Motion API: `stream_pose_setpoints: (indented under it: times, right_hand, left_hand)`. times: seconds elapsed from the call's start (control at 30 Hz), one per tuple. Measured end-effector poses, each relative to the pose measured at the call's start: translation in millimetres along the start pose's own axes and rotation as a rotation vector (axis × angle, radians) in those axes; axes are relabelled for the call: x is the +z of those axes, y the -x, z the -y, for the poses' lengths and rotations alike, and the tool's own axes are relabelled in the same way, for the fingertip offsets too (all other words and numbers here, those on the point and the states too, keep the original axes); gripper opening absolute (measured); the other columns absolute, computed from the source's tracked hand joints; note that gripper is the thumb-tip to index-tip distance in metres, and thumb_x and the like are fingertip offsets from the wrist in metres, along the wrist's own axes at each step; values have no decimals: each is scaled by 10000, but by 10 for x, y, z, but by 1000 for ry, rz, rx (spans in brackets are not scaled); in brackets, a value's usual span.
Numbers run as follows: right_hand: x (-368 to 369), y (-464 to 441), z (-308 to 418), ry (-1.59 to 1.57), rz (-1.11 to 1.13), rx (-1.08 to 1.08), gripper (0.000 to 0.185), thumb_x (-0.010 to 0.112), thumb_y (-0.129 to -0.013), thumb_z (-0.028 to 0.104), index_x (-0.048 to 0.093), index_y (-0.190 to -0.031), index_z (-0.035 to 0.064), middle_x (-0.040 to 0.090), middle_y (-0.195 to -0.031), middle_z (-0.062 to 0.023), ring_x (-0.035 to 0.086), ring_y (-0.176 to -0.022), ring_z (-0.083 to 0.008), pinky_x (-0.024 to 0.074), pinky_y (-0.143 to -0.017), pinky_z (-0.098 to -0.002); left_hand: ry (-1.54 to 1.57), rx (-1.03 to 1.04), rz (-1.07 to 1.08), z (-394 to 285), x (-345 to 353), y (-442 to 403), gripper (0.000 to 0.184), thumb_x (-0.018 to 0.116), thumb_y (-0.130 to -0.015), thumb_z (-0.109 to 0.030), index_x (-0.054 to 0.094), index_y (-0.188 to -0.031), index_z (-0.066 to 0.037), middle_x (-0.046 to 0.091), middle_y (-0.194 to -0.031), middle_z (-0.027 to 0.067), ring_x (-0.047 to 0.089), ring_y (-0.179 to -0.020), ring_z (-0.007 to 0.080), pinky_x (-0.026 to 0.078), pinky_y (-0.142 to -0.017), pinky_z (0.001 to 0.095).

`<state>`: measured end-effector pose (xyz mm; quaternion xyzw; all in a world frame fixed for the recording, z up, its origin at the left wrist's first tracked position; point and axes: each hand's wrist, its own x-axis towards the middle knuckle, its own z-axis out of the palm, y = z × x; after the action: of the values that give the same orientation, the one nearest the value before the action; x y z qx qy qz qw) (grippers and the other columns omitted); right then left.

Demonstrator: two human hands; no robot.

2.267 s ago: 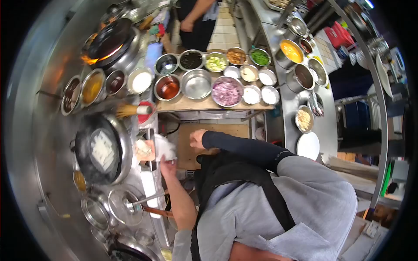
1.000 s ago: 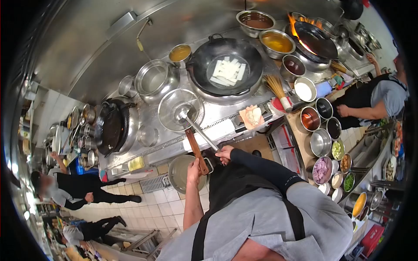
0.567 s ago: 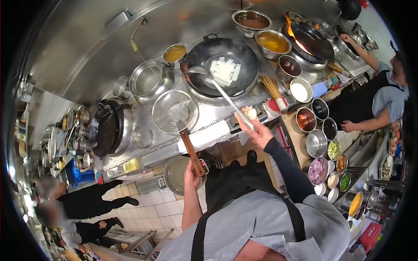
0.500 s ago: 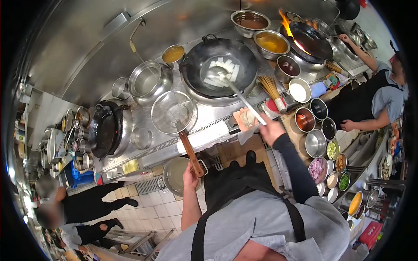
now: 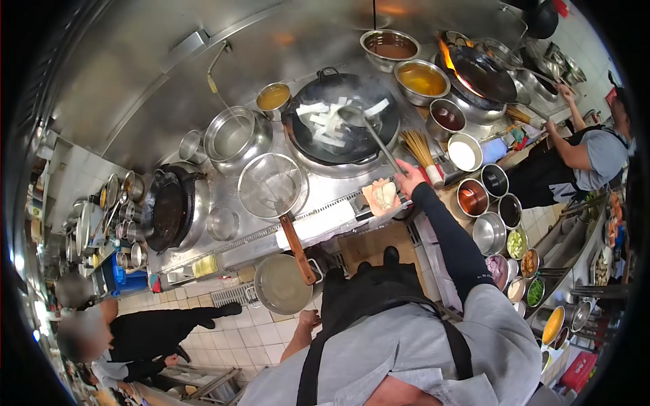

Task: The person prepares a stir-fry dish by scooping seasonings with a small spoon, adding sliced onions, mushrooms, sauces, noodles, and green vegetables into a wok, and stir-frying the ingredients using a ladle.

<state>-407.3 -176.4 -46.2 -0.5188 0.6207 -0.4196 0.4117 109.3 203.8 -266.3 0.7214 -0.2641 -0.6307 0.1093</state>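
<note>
My right hand is closed round the handle of a steel ladle, whose bowl is in the black wok among white strips. Light steam hangs over the wok. My left hand is low beside my apron, below the strainer handle; its fingers are curled and I cannot make out whether they hold anything. A round mesh strainer lies on the steel counter left of the wok, its wooden handle sticking out over the edge above a pot. A folded cloth rests by the counter edge.
A second wok with flames at its rim stands at the back right, near a co-worker. Bowls of sauce and a bamboo brush are beside my wok. Another dark wok stands left. People are at lower left.
My left hand has let go of the strainer handle and moved down. My right hand has brought the ladle into the wok, and the white strips are now spread wider. The co-worker's arms have moved.
</note>
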Motion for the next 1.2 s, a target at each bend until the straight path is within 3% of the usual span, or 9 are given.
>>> stream_pose_setpoints:
  times: [0.07,0.2,0.47,0.57,0.7,0.87,0.97,1.1,1.2]
  right_hand:
    - [251,-90,382,-163,-31,342,576,683,-879,128,506,-1422,52,709,-944,-177,686,-802,-286,541,-749,-412]
    - [589,-688,51,115,-215,49,573,698,-875,138,507,-1404,27,669,-853,-150,642,-664,-220,533,-599,-395]
    - [308,-648,592,-1412,407,924,155,593,-1008,170,531,-934,49,448,-651,38,406,-456,-59,342,-389,-211]
    - [184,-490,585,-1390,563,948,270,586,-1026,206,454,-808,117,466,-679,43,403,-467,-19,353,-399,-179]
    - [46,-71,859,-811,497,657,122,590,-1013,148,500,-1005,67,470,-700,33,413,-491,-27,319,-395,-183]
    - [-201,481,1244,-231,455,450,713,627,-952,92,294,-1582,120,507,-684,-7,416,-447,-77,329,-371,-263]
    - [-341,836,1476,126,392,260,670,656,-925,143,382,-1534,87,549,-707,-39,460,-436,-113,356,-374,-298]
    - [-591,1082,1174,382,291,-146,700,704,-847,132,435,-1481,8,691,-922,-184,669,-717,-230,549,-698,-366]
    - [-670,1252,1579,507,306,-30,683,710,-822,134,469,-1446,-7,699,-1030,-231,701,-911,-321,533,-863,-408]
  left_hand:
    - [325,-237,-112,-106,28,122,190,557,-969,-114,605,-1090,24,611,-838,117,682,-733,280,577,-641,379]
    - [396,-149,-192,-266,8,361,224,556,-973,-135,590,-1125,26,628,-932,127,684,-782,266,590,-683,396]
    - [32,-47,-87,106,16,468,252,537,-973,-153,610,-1154,5,652,-932,120,666,-783,250,570,-681,377]
    - [-214,6,2,251,-5,478,259,533,-973,-154,611,-1161,6,653,-933,120,663,-785,244,569,-681,374]
    - [-249,37,32,219,-39,385,269,529,-973,-155,613,-1170,8,654,-935,119,659,-786,236,569,-683,368]
    - [127,-73,-57,-35,-78,144,282,524,-974,-156,614,-1182,10,655,-937,118,655,-789,225,569,-684,362]
    - [349,-181,-119,-428,-89,176,272,551,-973,-160,583,-1184,8,635,-960,119,668,-815,251,587,-713,388]
    - [342,-145,-113,-594,-126,146,275,554,-973,-163,579,-1184,12,641,-974,134,677,-833,268,588,-720,391]
    - [277,-158,-114,-691,-100,223,298,540,-980,-167,579,-1212,16,655,-1002,150,680,-853,283,583,-742,399]
